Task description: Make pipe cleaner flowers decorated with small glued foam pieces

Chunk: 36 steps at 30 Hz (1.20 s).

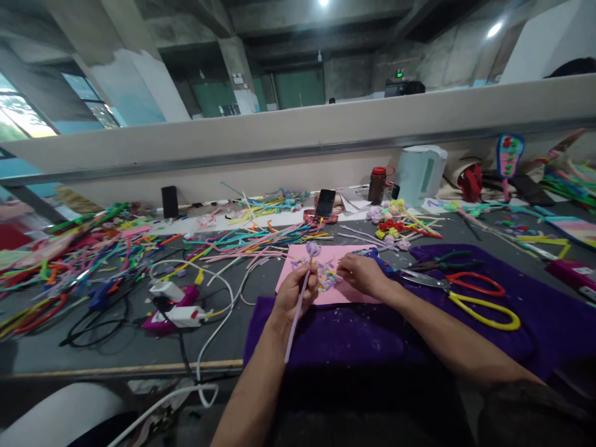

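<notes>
While our left hand [293,290] grips the lilac pipe-cleaner stem [298,313] with its fingers curled tight round it, the small twisted flower head [313,249] stands up above the fist and the free tail of the stem runs down toward us over the purple felt cloth [354,338]. Our right hand [361,273] rests just beside it on the pink sheet [298,257], fingers bunched and pinching down at the little heap of pastel beads [327,279]; whether a bead is actually caught between the fingertips we cannot tell, since the knuckles hide them. To do this well, we judge that the stem should be held close under the flower so it does not wobble, and kept tilted over the pink sheet so anything dropped lands there and not in the fuzzy cloth. We should pick one bead at a time with thumb and forefinger, not rake through the heap, which would scatter it. The blue glue gun [375,256] lies touching or very near our right wrist, so we keep that wrist low and quiet and clear of its nozzle. The yellow and red scissors [470,298] lie well off to the right on the cloth, out of our way.
</notes>
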Each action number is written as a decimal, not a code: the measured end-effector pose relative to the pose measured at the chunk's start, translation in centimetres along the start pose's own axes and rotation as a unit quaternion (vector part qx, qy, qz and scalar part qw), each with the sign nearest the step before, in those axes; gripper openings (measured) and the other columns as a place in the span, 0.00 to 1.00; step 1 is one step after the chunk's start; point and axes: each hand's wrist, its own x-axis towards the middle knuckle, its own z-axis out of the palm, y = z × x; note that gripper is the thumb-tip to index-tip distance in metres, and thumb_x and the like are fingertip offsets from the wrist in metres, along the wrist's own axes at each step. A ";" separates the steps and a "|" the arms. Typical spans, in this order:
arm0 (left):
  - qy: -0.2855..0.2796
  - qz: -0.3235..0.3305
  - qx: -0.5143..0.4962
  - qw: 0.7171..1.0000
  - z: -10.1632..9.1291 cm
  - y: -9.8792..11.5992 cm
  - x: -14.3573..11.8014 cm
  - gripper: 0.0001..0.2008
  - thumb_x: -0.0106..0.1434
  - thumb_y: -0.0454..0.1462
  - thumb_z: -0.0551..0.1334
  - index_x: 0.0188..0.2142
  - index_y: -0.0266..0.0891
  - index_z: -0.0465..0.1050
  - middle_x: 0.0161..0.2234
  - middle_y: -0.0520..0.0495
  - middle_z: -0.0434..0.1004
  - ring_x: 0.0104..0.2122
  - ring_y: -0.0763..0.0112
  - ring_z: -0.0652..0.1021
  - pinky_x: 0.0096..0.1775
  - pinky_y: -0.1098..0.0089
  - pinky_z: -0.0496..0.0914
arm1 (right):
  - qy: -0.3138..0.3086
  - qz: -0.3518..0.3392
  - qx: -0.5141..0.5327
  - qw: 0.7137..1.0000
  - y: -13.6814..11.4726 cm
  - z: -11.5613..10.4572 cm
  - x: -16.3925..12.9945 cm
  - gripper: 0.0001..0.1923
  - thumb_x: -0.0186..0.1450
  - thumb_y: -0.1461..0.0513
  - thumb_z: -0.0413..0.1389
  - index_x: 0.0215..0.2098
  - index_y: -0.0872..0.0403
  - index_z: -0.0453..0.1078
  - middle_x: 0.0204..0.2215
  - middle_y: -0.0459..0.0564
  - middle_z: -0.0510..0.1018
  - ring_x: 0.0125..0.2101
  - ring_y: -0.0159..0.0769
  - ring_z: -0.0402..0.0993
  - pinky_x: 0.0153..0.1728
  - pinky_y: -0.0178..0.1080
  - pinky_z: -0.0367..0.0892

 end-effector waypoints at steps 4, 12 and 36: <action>-0.021 0.026 -0.048 0.998 0.0 0.4 -0.2 0.06 0.59 0.36 0.53 0.27 0.36 0.62 0.16 0.57 0.57 0.10 0.84 0.57 0.11 0.82 0.49 | -0.009 0.024 -0.085 0.996 0.8 0.0 -0.2 0.10 0.62 0.63 0.49 0.28 0.55 0.71 0.30 0.53 0.74 0.28 0.33 0.71 0.26 0.33 0.58; -0.027 0.039 -0.061 0.997 -0.3 0.4 -0.2 0.08 0.60 0.36 0.52 0.25 0.37 0.60 0.17 0.57 0.56 0.10 0.84 0.55 0.11 0.81 0.46 | 0.045 -0.001 0.037 0.998 -0.1 0.1 -0.1 0.09 0.63 0.60 0.49 0.33 0.54 0.70 0.29 0.50 0.75 0.29 0.32 0.70 0.29 0.33 0.59; 0.129 0.069 0.084 0.986 0.1 -1.5 1.1 0.15 0.48 0.42 0.66 0.32 0.33 0.73 0.23 0.50 0.72 0.20 0.76 0.71 0.23 0.75 0.64 | -0.063 0.113 0.574 0.809 -4.9 1.1 0.3 0.09 0.56 0.59 0.53 0.22 0.57 0.63 0.20 0.43 0.69 0.16 0.23 0.62 0.16 0.28 0.58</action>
